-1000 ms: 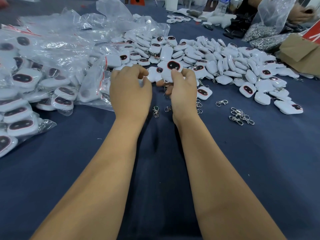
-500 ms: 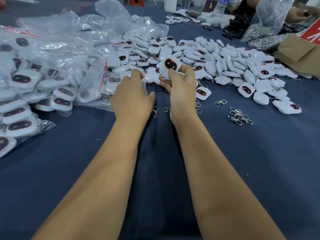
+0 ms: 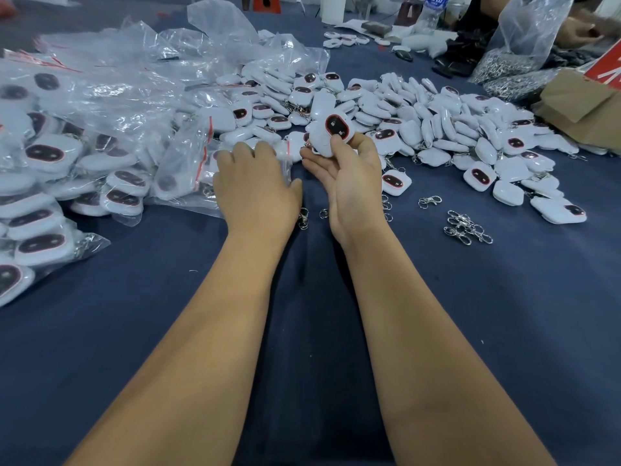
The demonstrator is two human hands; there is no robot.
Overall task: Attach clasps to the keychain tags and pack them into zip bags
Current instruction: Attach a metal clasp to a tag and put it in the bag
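Pinching white tag (image 3: 331, 136), right hand (image 3: 353, 183); left hand (image 3: 255, 190) flat on tag-filled zip bag (image 3: 188, 163).

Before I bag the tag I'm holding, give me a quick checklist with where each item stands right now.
1. Tag held securely: ok, right hand pinches the white tag above the table.
2. Clasp attached to that tag: cannot tell, its lower edge is hidden by fingers.
3. Zip bag within reach: ok, left hand rests on an empty bag.
4. Bag mouth open: cannot tell.
5. Spare clasps nearby: ok, loose clasps lie on the blue cloth.
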